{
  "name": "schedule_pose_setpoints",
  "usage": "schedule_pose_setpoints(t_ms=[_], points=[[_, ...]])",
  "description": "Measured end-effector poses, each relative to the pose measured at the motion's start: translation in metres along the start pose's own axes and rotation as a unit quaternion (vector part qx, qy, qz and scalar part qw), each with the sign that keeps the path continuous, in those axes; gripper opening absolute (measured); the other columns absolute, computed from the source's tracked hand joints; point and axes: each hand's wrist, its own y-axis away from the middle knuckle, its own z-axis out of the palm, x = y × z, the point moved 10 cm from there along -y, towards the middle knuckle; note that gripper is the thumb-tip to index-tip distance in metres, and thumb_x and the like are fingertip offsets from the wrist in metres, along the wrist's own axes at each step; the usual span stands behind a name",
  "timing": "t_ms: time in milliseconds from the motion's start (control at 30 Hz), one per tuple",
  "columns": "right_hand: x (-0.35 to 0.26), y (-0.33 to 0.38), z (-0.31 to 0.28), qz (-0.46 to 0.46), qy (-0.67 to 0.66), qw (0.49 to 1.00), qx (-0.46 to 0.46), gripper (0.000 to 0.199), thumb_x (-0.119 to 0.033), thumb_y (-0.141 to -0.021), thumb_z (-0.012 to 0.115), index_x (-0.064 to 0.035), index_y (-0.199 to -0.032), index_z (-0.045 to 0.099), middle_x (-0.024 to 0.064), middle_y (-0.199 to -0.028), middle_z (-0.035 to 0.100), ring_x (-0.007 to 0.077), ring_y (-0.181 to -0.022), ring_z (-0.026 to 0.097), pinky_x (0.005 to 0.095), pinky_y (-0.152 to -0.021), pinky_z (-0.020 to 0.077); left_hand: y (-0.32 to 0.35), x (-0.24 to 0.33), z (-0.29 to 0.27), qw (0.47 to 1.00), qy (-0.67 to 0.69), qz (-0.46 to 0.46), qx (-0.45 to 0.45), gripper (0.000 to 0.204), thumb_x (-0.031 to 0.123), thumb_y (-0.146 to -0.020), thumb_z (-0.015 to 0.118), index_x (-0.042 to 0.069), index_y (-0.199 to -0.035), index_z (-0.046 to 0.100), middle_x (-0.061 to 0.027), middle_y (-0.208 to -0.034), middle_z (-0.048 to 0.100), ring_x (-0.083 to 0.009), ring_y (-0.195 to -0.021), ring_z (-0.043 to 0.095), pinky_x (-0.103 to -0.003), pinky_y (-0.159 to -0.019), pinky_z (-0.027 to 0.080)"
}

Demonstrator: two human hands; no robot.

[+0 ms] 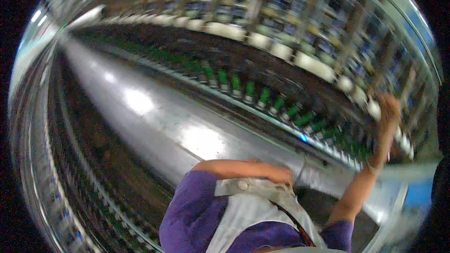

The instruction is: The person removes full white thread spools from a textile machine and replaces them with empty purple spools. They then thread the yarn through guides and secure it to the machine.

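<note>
My right arm stretches out to the right along a long spinning frame [262, 72]. My right hand [388, 107] is up at the row of white rolls [315, 67], beside the rolls at the near right end. Blur hides its fingers, so whether it grips anything does not show. Bent across my waist is my left arm; my left hand [280, 174] rests against the top of my pale apron [248, 201] with its fingers curled in. What it may hold is hidden.
Green bobbins [236, 85] stand in a row along the lower rail of the frame. A shiny grey floor aisle [140, 100] runs to the far left. Another machine [89, 178] lines the aisle's other side. A blue thing [418, 194] is at the right edge.
</note>
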Motion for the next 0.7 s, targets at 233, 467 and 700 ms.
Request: schedule_pose_setpoints(t_ms=[233, 467, 700], points=[[-0.052, 0.008, -0.007, -0.009, 0.094, 0.994, 0.049, 0.012, -0.013, -0.086, 0.071, -0.0042, -0.095, 0.072, 0.0126, -0.09, 0.069, 0.0294, -0.09, 0.064, 0.0373, -0.079, 0.05, 0.012, 0.011, 0.012, 0.979, -0.055, -0.188, -0.05, 0.033, 0.024, -0.086, 0.067, 0.018, -0.118, 0.068, -0.0054, -0.12, 0.065, -0.0277, -0.119, 0.054, -0.047, -0.097, 0.042], [-0.054, 0.029, -0.043, -0.062, 0.09, 0.988, 0.109, 0.01, -0.012, -0.089, 0.067, -0.0043, -0.094, 0.072, 0.0103, -0.091, 0.07, 0.0273, -0.087, 0.063, 0.0376, -0.078, 0.0496, -0.041, 0.037, 0.075, 0.99, 0.005, -0.104, -0.092, 0.033, 0.019, -0.082, 0.07, 0.022, -0.115, 0.067, -0.0022, -0.115, 0.065, -0.0255, -0.118, 0.053, -0.046, -0.1, 0.038], [-0.018, 0.163, -0.224, -0.017, -0.734, 0.636, 0.237, 0.013, -0.01, -0.088, 0.06, -0.0048, -0.096, 0.069, 0.0067, -0.109, 0.069, 0.0287, -0.117, 0.055, 0.0534, -0.117, 0.0228, -0.059, 0.053, 0.124, 0.989, -0.084, -0.1, -0.075, 0.03, 0.026, -0.088, 0.064, 0.016, -0.117, 0.064, -0.0047, -0.121, 0.063, -0.0254, -0.123, 0.052, -0.042, -0.11, 0.035]])
